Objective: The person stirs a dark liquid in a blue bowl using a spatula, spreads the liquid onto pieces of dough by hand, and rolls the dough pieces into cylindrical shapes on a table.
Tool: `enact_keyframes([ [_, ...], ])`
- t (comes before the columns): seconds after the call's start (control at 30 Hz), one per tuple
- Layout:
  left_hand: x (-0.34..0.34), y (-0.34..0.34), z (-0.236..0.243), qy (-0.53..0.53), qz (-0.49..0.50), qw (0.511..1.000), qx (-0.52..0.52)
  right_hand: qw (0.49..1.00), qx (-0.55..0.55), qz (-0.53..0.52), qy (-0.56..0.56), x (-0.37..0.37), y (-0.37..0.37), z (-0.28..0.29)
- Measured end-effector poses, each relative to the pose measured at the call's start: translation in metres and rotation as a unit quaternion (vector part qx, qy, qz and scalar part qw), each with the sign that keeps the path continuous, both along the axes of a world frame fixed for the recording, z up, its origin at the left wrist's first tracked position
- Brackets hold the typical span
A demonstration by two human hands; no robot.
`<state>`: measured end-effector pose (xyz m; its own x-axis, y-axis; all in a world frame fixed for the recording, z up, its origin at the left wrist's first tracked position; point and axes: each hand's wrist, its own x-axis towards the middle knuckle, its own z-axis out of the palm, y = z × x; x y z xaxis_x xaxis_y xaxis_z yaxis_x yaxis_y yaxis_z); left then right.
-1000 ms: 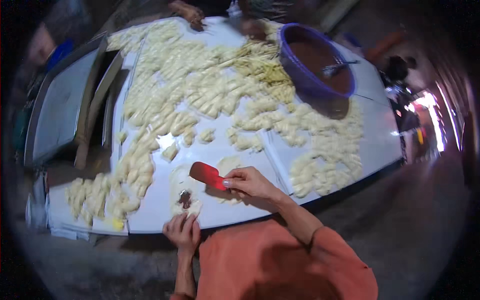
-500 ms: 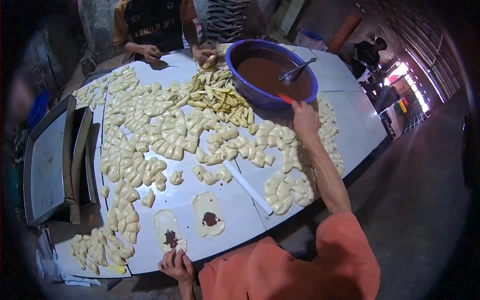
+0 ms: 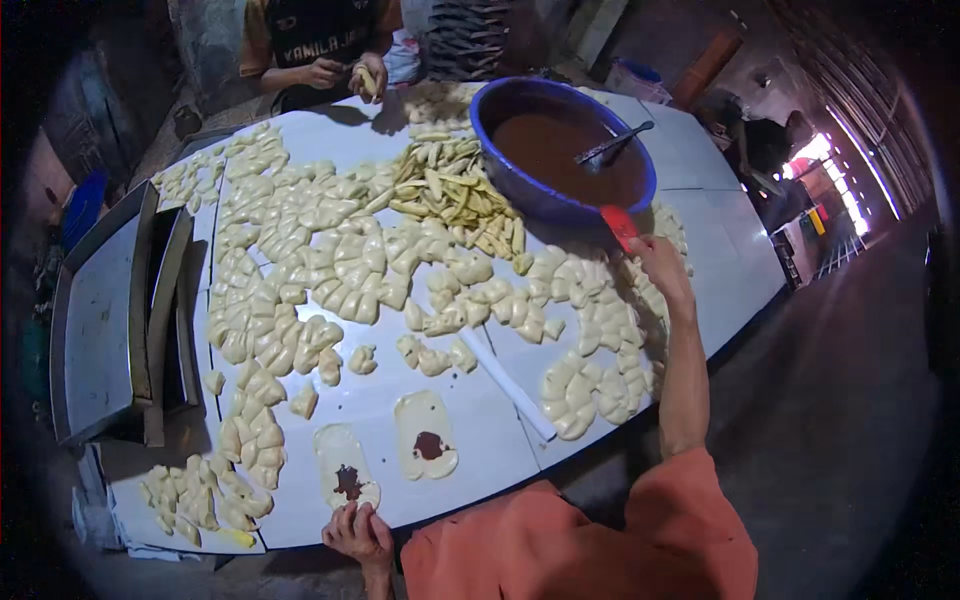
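Observation:
My right hand (image 3: 662,270) grips a red spatula (image 3: 619,227) beside the near rim of a purple bowl (image 3: 560,212). Thick brown filling (image 3: 545,150) fills the bowl, where a dark-smeared, long-handled utensil (image 3: 612,143) leans. At the table's near edge, the curled fingers of my left hand (image 3: 358,535) are on the near end of a flattened dough sheet (image 3: 336,450) with a brown dollop. To its right lies a second dough sheet (image 3: 422,408), also with a brown patch. A white rolling pin (image 3: 508,385) rests farther right.
Many pale dough pieces (image 3: 345,265) cover the table (image 3: 490,435). Peeled bananas (image 3: 452,190) are heaped left of the bowl. Metal trays (image 3: 100,310) lean at the left edge. Across the table a co-worker's hand (image 3: 370,80) holds a banana; another person (image 3: 765,150) is at far right.
My right hand has drawn the red spatula back and rightward from over the bowl's rim. My left hand stays at the dough sheet. The co-worker has lifted a banana off the table.

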<state>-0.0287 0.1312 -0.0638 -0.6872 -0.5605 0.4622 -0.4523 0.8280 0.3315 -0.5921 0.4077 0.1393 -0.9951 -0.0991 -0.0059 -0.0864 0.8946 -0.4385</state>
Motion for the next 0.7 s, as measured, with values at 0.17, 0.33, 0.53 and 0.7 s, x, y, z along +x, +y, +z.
enact_keyframes([
  [0.17,-0.002,-0.004,0.004,0.012,-0.002,1.0,0.01,1.0,0.01,0.022,0.006,0.024,-0.016,-0.001],
  [0.33,0.003,-0.004,-0.006,0.015,-0.002,1.0,-0.004,0.983,-0.152,0.033,-0.1,0.053,-0.045,-0.066],
  [0.53,0.005,-0.003,-0.01,0.013,-0.026,1.0,0.007,0.991,-0.126,-0.047,-0.009,0.051,-0.088,-0.114],
  [0.7,0.015,-0.001,-0.021,0.026,-0.005,1.0,0.003,0.983,0.173,0.027,0.06,0.065,-0.109,-0.118],
])
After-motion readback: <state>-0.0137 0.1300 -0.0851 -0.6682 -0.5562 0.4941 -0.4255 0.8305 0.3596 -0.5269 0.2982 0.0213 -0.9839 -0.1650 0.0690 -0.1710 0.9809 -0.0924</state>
